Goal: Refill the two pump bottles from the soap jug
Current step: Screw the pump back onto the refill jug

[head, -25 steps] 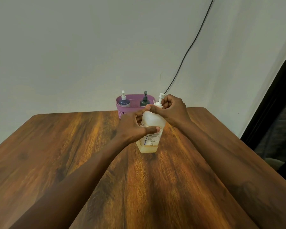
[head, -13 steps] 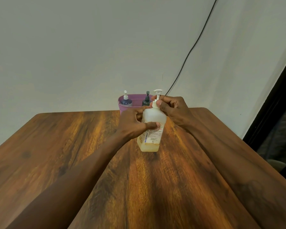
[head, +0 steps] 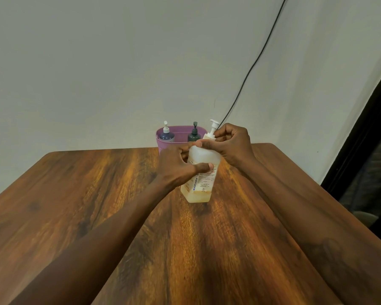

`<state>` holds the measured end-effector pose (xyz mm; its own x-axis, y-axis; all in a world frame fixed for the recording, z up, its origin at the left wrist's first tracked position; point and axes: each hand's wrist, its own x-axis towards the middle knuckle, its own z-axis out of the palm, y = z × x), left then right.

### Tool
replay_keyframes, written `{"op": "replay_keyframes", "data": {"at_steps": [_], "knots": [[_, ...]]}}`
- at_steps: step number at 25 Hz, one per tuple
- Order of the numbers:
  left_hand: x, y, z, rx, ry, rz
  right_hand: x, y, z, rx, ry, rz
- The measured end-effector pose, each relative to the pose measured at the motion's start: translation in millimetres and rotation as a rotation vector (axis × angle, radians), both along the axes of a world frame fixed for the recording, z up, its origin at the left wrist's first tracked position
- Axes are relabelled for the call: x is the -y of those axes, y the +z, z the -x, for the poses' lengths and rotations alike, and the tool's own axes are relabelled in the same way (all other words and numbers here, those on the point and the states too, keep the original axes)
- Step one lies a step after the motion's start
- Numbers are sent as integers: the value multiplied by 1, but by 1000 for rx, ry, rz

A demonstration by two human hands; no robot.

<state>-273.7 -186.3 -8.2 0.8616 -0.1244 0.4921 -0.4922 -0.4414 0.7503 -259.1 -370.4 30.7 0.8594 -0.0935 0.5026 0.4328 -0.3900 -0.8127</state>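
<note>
Wall: pale plaster is filling the background, with a black cable (head: 251,69) running down it toward the far edge of the table.
Table (head: 97,205): dark-grained wood is taking up the foreground, bare but for the work at its far middle.
Person: someone is reaching both bare forearms across the table, working where both hands can meet the soap jug squarely.
Basket (head: 180,134): a purple tub is sitting at the far edge against the wall, apparently keeping the waiting bottles upright and out of the way.
Soap jug (head: 199,183): a translucent white jug with a printed label is standing on the table just in front of the basket, tilting a little to the right; only a shallow layer of yellowish liquid is showing at its bottom.
Left hand (head: 177,167): it is wrapping around the jug's body, thumb pressing across the label, seemingly bracing the jug against twisting.
Right hand (head: 233,144): its fingers are closing tightly around the collar at the jug's neck, probably to unscrew the top so the soap can be poured.
Pump bottles: a dark blue bottle (head: 167,135) with a white pump is standing at the basket's left, and a dark green bottle (head: 194,135) with a dark pump is standing beside it, both untouched and not yet refilled.
Jug pump (head: 213,126): the white pump head is sticking up above the right hand, still seated in the neck.
</note>
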Motion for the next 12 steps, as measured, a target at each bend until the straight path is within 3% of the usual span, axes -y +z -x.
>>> {"op": "replay_keyframes", "data": {"at_steps": [5, 12], "knots": [[-1, 4, 1, 71, 20, -51, 2, 7, 0, -24, -30, 0], [-2, 3, 4, 57, 19, -90, 11, 0, 3, -145, 152, -4]]}}
